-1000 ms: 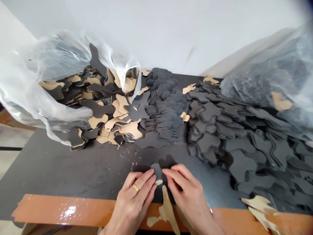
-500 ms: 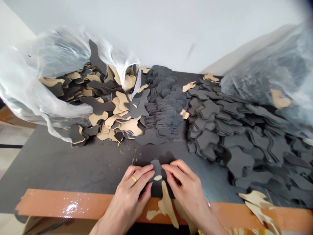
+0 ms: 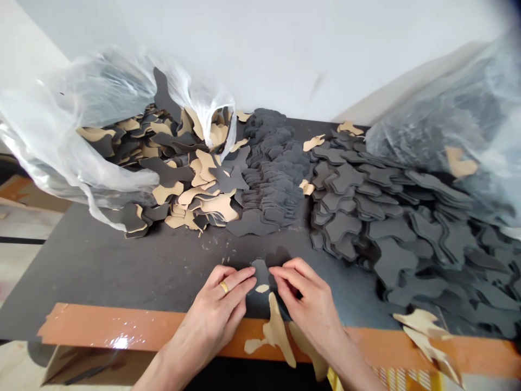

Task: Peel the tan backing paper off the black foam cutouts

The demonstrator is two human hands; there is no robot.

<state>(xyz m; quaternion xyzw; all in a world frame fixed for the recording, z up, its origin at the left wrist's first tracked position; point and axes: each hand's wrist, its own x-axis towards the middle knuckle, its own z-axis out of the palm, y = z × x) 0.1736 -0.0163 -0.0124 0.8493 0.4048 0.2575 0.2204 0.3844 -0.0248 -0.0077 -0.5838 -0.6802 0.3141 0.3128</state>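
A dark grey foam piece (image 3: 260,272) with wavy edges lies on the table between my hands. Its sides are partly covered by fingers. My left hand (image 3: 222,296), with a gold ring, presses its closed fingers on the piece's left edge. At the right edge, my right hand (image 3: 303,290) pinches with thumb and forefinger. A small beige spot (image 3: 262,288) shows just below the piece. Beige backing paper (image 3: 277,328) lies across the table's front edge between my wrists, and more hangs under my right hand.
An open plastic bag (image 3: 118,190) spills dark and beige-backed pieces at left. Overlapping dark pieces (image 3: 274,179) form rows at the back middle. A large heap of dark pieces (image 3: 396,255) spreads at right beside another plastic bag (image 3: 443,119). Orange tape (image 3: 101,326) covers the front edge.
The view has shifted slightly, so the table front sits higher in the picture. Both hands stay at the foam piece, with the left thumb now tucked lower out of sight.
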